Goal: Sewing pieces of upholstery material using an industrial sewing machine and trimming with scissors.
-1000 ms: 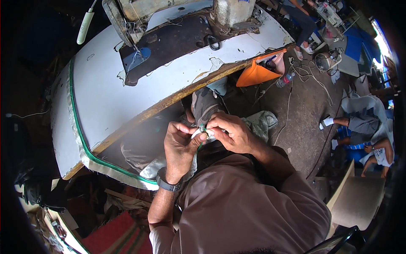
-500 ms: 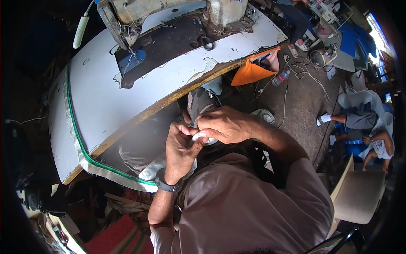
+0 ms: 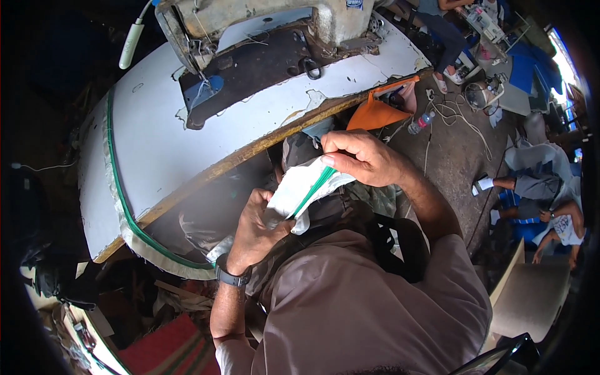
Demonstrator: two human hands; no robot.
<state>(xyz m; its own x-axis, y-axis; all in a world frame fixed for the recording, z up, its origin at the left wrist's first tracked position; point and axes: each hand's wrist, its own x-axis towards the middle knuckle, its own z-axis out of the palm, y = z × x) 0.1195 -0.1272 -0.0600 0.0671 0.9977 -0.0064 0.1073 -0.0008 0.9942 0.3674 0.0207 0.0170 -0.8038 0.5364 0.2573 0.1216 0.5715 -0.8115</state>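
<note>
A white fabric strip with green stripes (image 3: 300,185) is stretched between my two hands, above my lap. My left hand (image 3: 257,228) pinches its lower left end between thumb and fingers. Higher up and to the right, my right hand (image 3: 362,156) grips the other end, thumb on top. Another length of white strip with green edging (image 3: 119,181) lies over the left end of the table and droops past its front edge toward my left wrist. Whether the two lengths join is hidden behind my left hand.
A worn sewing machine (image 3: 262,25) stands on the white table (image 3: 150,144), with black scissors (image 3: 309,67) beside it. An orange bag (image 3: 375,112) hangs under the table edge. A bottle (image 3: 420,122) and cables lie on the floor. Other people sit at the right.
My hands were close together over bunched white fabric. They have since moved apart, the right one up and to the right, drawing the striped strip out between them.
</note>
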